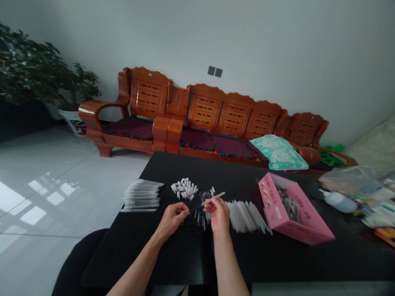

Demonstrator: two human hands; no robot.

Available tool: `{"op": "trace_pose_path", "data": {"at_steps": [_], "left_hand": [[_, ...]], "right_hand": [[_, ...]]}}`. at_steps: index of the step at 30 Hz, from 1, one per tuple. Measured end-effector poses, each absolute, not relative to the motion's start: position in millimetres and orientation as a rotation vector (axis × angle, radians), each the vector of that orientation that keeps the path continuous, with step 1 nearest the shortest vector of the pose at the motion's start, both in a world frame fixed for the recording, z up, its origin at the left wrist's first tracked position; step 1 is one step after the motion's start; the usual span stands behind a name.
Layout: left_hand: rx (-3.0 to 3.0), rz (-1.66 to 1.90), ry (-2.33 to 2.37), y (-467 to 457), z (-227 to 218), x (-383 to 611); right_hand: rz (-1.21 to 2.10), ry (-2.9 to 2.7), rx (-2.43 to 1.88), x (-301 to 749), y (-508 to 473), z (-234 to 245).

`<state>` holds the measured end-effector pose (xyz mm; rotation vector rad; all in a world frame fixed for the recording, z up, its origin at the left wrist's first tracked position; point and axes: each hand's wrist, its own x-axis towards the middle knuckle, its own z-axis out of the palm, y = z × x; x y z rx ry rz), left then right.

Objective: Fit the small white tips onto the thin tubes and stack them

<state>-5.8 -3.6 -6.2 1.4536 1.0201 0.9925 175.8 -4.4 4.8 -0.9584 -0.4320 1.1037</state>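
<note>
My right hand (218,213) is closed in a pinch on a translucent white pen barrel (220,195), its far end pointing up to the right. Between the fingertips of my left hand (175,217) is a thin dark pen refill (194,208); it lines up with the barrel's near end, and I cannot tell whether it is inside. Loose dark refills (201,218) lie under and between my hands. Small white plastic pieces (184,188) are heaped just beyond. To the right is a row of white barrels (247,216); on the left lies a stack of white pens with dark tips (143,196).
A pink box (277,209) holding many grey-white sticks stands on the black table (173,164) at right. Past it are a white bottle (338,201) and a plastic bag (352,179). A wooden sofa (205,107) runs behind, with a potted plant (69,98) at left.
</note>
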Motion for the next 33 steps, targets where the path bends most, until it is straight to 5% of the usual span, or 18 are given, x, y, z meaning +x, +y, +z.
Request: {"op": "trace_pose_path", "data": {"at_steps": [24, 33], "left_hand": [[1.049, 1.537, 1.025, 11, 3, 27], [1.448, 1.129, 1.32, 20, -19, -26]], "right_hand": [[1.45, -0.177, -0.903, 138, -12, 5], [1.462, -0.042, -0.816, 167, -9, 6]]}}
